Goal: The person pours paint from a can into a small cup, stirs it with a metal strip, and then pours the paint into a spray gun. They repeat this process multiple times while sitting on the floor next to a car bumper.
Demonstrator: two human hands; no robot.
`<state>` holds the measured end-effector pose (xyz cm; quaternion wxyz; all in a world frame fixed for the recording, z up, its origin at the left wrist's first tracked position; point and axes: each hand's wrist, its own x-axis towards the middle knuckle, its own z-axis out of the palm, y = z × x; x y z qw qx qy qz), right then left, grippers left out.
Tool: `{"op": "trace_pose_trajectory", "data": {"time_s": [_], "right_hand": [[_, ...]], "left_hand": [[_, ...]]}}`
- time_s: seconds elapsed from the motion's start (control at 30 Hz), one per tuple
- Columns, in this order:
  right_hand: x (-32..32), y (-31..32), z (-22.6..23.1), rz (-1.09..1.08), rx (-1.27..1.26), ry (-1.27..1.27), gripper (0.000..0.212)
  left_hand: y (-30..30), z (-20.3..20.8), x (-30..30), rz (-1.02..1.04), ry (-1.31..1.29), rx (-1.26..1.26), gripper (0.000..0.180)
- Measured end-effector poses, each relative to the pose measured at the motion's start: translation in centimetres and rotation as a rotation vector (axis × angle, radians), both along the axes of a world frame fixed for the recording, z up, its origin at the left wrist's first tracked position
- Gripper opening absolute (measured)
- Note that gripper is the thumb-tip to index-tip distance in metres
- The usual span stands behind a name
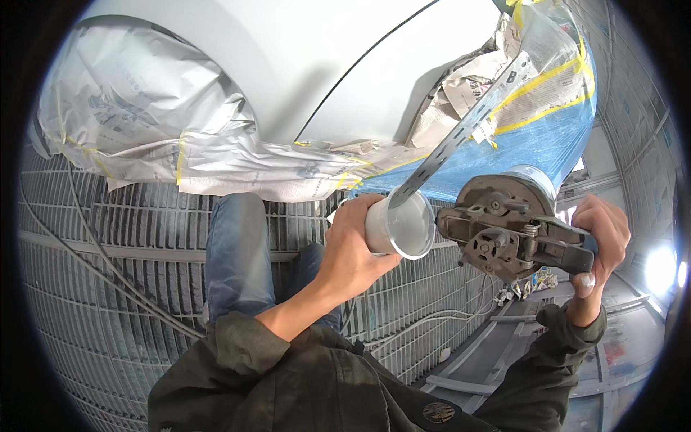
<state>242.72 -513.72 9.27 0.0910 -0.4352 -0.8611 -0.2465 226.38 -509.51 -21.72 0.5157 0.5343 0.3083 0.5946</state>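
Note:
My left hand [355, 241] is wrapped round a translucent plastic cup [375, 229], whose open mouth is tilted towards the right. Grey liquid shows inside it. A long slotted mixing stick [461, 128] stands in the cup and slants up to the right. Beside the cup, my right hand [603, 232] grips the handle of a paint can [536, 175] tipped over towards the cup. Its grimy mixing lid [497, 227], with a spring and lever, faces me and hides most of the can. No stream of paint can be made out between them.
Ahead stands a pale car body panel [317, 65], edged by masking paper [151, 93] and blue plastic film [547, 137] with yellow tape. Underfoot is a metal grating floor [129, 252], crossed by hoses [108, 263]. A bright lamp [658, 270] shines at the right.

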Motion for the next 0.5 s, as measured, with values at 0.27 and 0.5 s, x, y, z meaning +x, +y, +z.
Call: {"op": "trace_pose_trajectory", "data": {"time_s": [0.27, 0.5], "right_hand": [[-0.33, -0.21, 0.28, 0.119, 0.026, -0.096, 0.089], [-0.61, 0.23, 0.53, 0.225, 0.028, -0.149, 0.095]], "left_hand": [[0.03, 0.08, 0.08, 0.032, 0.034, 0.025, 0.068], [0.06, 0.0, 0.4, 0.012, 0.028, 0.002, 0.069]]}}
